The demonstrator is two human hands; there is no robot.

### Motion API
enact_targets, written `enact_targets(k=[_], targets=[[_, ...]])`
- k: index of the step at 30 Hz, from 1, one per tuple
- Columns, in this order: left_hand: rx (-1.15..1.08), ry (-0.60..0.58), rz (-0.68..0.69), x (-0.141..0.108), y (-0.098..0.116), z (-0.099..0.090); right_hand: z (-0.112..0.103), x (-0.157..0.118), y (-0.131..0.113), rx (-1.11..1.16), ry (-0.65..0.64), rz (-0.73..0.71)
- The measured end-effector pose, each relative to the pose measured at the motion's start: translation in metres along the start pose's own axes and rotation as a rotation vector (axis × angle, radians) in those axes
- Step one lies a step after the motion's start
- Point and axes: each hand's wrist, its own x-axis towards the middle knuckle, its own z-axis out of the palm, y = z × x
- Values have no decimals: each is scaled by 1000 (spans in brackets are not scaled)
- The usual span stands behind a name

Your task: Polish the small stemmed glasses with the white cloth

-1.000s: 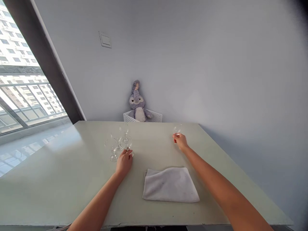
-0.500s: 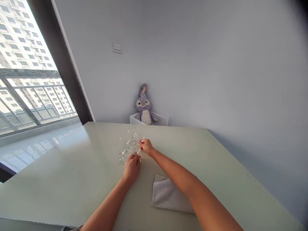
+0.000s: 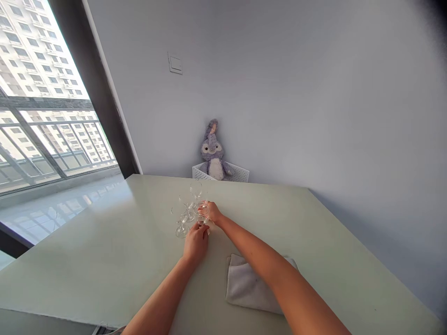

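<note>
Several clear stemmed glasses stand close together on the pale table. My left hand (image 3: 196,242) is closed around the low stem of the nearest wine glass (image 3: 201,215), whose bowl rises above my fingers. Just behind it, my right hand (image 3: 213,213) is closed on another wine glass, mostly hidden behind the near one; its fingers show through the clear bowl. To the left of my hands stands a wine glass (image 3: 182,230) with its round foot on the table. Other glasses behind it overlap, and their outlines are faint.
A folded grey cloth (image 3: 249,288) lies under my right forearm on the pale table (image 3: 104,260). Beyond the far edge, a purple plush rabbit (image 3: 214,158) sits in a white perforated basket (image 3: 240,174) by the wall. A window (image 3: 52,139) is at the left.
The whole view has shifted slightly, so everything appears a little farther right. Both hands stay closed at the glasses, nearly in the same place on the table.
</note>
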Motion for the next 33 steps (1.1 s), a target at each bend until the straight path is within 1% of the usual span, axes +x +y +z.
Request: enact_targets(k=[4,6,8,10,12,14,15,16,18,19,20,22,24,26,28,29,30,32,33], targets=[[5,-1,-11,0,0,0,7,2,-6,10,-51,5],[6,-6,-6,0,-1,0,10,0,-10,-4,-47,7],[14,-8,-1,0,-2,0,8,-3,-15,-30,-29,13],[32,-7,-3,1,-3,0,-2,-11,-21,-66,10,23],[50,-7,-1,1,-5,0,-21,-28,-27,-101,59,25],[67,-7,-1,2,-7,1,-49,-60,-35,-133,84,9],[76,-8,0,2,-7,2,-65,-81,-39,-156,77,-11],[85,-10,-2,2,-8,2,-81,-105,-42,-191,39,-34],[104,-18,-5,3,-10,2,-110,-159,-45,-417,-133,-176],[114,-28,-6,3,-11,2,-123,-185,-44,-490,-216,-243],[124,-43,-6,3,-12,1,-134,-209,-41,-549,-310,-280],[145,-82,-9,1,-13,-3,-148,-247,-30,-658,-419,-354],[173,-94,-13,-6,-10,-9,-154,-270,-15,-763,-451,-418],[218,-42,-17,-17,-1,-17,-153,-281,0,-856,-415,-478],[259,40,-14,-29,17,-23,-148,-285,8,-934,-352,-536],[239,54,-4,-35,28,-24,-146,-286,10,-968,-322,-568],[184,17,17,-41,40,-23,-144,-286,11,-999,-299,-597],[86,-184,61,-47,63,-17,-140,-286,9,-1050,-266,-640],[80,-265,69,-49,72,-12,-139,-286,7,-1069,-255,-657]])
